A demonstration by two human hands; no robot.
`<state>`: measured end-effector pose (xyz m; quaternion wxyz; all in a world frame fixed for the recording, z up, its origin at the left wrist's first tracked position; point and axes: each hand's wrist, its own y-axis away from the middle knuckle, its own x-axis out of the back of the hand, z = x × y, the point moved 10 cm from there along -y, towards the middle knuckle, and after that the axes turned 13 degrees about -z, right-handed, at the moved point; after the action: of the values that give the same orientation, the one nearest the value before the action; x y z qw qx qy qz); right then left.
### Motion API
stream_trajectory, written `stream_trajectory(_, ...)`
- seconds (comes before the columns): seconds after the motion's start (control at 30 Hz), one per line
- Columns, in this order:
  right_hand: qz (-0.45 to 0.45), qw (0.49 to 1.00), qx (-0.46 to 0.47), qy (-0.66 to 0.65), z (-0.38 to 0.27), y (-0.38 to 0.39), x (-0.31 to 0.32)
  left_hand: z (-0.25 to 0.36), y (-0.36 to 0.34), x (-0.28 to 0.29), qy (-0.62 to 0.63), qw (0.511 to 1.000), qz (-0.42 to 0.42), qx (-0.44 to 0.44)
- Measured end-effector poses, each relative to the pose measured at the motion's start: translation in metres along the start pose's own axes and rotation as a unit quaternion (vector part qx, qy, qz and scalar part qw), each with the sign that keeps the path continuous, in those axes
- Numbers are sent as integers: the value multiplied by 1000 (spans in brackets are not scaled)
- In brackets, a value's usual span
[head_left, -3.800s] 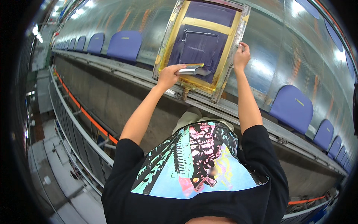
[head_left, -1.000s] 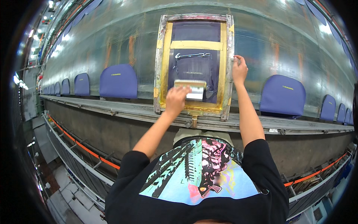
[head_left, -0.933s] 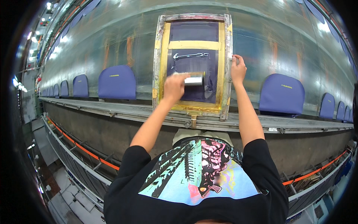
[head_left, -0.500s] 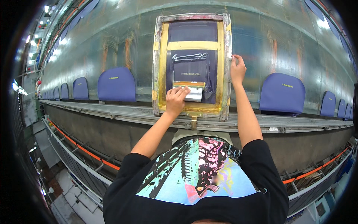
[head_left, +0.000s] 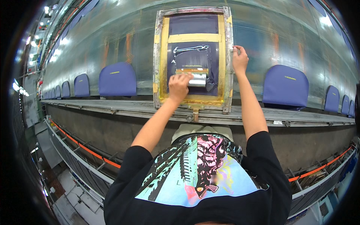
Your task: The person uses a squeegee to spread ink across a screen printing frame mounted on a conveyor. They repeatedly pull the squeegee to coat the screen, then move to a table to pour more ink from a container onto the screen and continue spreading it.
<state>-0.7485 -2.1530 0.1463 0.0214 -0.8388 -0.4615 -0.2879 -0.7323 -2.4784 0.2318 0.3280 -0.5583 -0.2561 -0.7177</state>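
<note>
A metal screen frame with yellow-taped borders and a tape band across its dark purple mesh stands over the rail ahead of me. Glossy dark liquid outlines a rectangle in the lower section. My left hand is closed on a squeegee with a silver body and a yellowish top edge, lying across the lower mesh; its left part is hidden by my fingers. My right hand has curled fingers gripping the frame's right side near its middle, level with the mesh's lower section.
Rounded purple pieces lie in a row along the long, reflective metal table, continuing to the right. A metal rail runs along its near edge. Railings with orange bars curve below on both sides.
Compared with half a second ago, my left hand and the squeegee are slightly farther up the mesh, after moving up and down over it. The view has shifted slightly. My right hand stays on the frame.
</note>
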Motion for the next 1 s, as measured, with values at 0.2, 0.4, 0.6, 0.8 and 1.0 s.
stream_trajectory(0.2, 53, 986, 159, 13, -31, -12, 7, 5, 64, 12, 58, 997, 17, -39)
stream_trajectory(0.4, 15, 997, 74, -12, -113, 36, -49, -45, 104, 53, 117, 993, -16, -3)
stream_trajectory(0.6, -2, 990, 114, -84, -194, 108, -258, -249, 182, 101, 107, 993, -37, 43)
stream_trajectory(0.8, -7, 993, 82, -85, -251, 152, -372, -373, 224, 140, 100, 992, -56, 44)
stream_trajectory(1.0, -13, 996, 59, -64, -252, 150, -387, -389, 257, 141, 106, 992, -26, 64)
